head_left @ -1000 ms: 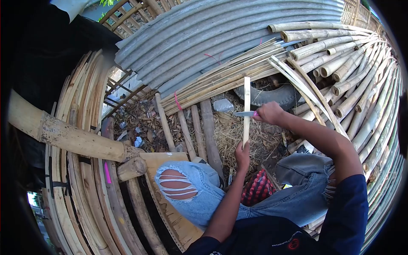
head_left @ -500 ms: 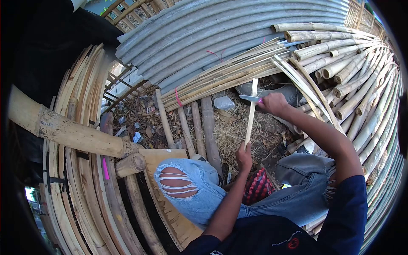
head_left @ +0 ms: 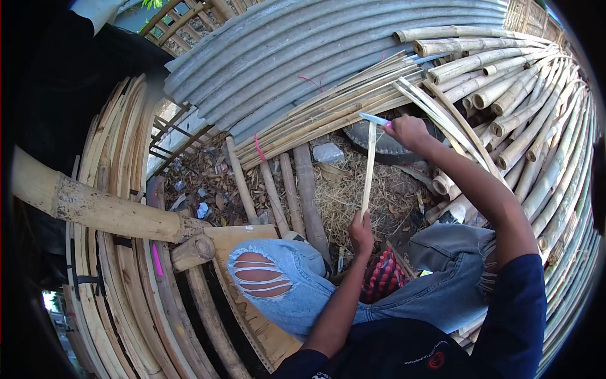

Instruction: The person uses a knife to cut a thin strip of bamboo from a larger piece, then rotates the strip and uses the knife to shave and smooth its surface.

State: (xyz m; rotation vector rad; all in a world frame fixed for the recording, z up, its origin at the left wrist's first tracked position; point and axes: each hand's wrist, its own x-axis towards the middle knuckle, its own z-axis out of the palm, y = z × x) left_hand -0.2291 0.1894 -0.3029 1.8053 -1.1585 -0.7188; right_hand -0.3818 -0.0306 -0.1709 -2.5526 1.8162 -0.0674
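Observation:
My left hand (head_left: 361, 234) is closed round the lower end of a pale bamboo strip (head_left: 369, 167), which stands nearly upright in front of my knees. In my right hand (head_left: 407, 132) is a knife (head_left: 375, 119) with a pinkish handle, mostly hidden by the fingers. Its blade points left and lies across the strip's top end. Below the strip, pale shavings (head_left: 344, 196) cover the ground between my legs. A red and black patterned cloth or bag (head_left: 383, 276) lies between my thighs.
Split bamboo strips (head_left: 315, 120), tied with pink string, lie beyond my hands. Bamboo poles (head_left: 536, 120) are stacked at right. Corrugated sheeting (head_left: 284, 57) stands behind. A thick bamboo pole (head_left: 120, 205) juts in from the left, beside stacked slats (head_left: 120, 303). A dark tyre (head_left: 385, 142) lies behind the knife.
My right hand and the knife have moved up along the strip, from below its top to its tip. My left hand keeps its hold low on the strip.

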